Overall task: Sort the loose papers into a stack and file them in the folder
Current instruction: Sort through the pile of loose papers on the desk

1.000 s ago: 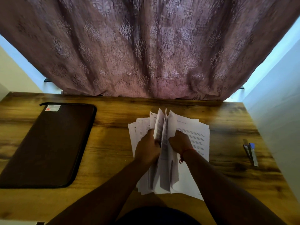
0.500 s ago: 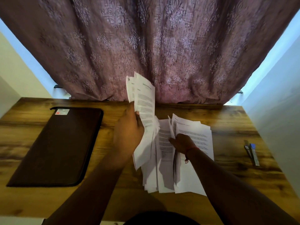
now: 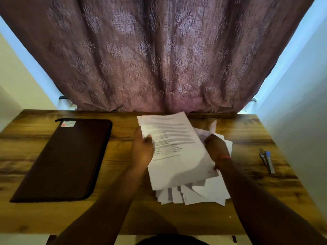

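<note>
Head cam: left hand (image 3: 143, 152) grips the left edge of a printed sheet (image 3: 175, 147), thumb on top, fingers hidden under it. Sheet lies on top of the pile, tilted a bit vs. the rest. Right hand (image 3: 216, 147) is curled over the pile's right side, fingers closed on some sheets there; how many it holds, can't tell. One corner sticks up just past its knuckles.

Pile of papers (image 3: 203, 191) sits on the desk (image 3: 123, 209), right of the folder, w/ lower edges fanned out unevenly toward the person. Not a stack yet. Folder (image 3: 63, 160) lies flat on the desk left of the pile, well apart from it, looks zipped shut, label at its far corner. Pens (image 3: 267, 160) lie right of the pile, near the desk's right edge. Curtain (image 3: 159, 59) hangs behind the desk.

Step in hand, as I read it: gathering and squaring the sheets, early in the task. To do it well: bring the top sheet in line w/ the pile, close both hands in from the sides, stand the bundle on one edge and tap it on the desk til edges match, then turn and tap the other edge. Light grip so sheets can slide level; too tight and corners crease. Watch the raised corner by the right hand, prob. folds if pinched. Folder needs opening before filing.
</note>
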Tool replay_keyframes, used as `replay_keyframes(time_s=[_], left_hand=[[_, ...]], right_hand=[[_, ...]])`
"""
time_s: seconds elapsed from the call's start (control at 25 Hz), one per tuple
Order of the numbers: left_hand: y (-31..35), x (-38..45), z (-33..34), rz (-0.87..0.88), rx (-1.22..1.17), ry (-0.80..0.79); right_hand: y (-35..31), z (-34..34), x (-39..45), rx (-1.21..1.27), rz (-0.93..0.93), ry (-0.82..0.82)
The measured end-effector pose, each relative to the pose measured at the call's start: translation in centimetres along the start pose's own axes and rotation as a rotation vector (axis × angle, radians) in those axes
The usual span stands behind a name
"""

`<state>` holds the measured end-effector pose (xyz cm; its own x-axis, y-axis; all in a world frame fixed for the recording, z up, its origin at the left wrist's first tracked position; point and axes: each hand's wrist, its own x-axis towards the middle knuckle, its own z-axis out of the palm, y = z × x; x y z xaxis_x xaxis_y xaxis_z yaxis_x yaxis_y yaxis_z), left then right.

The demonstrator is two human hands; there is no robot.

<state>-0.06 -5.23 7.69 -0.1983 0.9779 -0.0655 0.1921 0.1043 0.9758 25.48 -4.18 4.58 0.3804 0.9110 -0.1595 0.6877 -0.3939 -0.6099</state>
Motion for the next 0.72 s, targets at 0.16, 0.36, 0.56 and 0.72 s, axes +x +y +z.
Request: replay_keyframes(time_s=[0.16,0.36,0.56,0.72], left_hand=[[-4.3,-0.8,1.8,-0.139,0.217,-0.022],[-6.6,-0.9,3.2,-0.378,0.282,-0.084],[-6.3,-1.3,3.6,-0.443,0.227,-0.168],[-5.2,-1.7,4.3,-0.555,0.087,-0.292]], right_hand=[[0.0,-3.5,-0.3,-0.244,-0.195,0.216],[-2.5,0.4,-3.0,-0.520,-0.442,-0.076],[-3.6,6.7,-5.8,-0.530,-0.522,-0.277],[-3.8,9.6,-6.5,-0.377,-0.469,-0.219]])
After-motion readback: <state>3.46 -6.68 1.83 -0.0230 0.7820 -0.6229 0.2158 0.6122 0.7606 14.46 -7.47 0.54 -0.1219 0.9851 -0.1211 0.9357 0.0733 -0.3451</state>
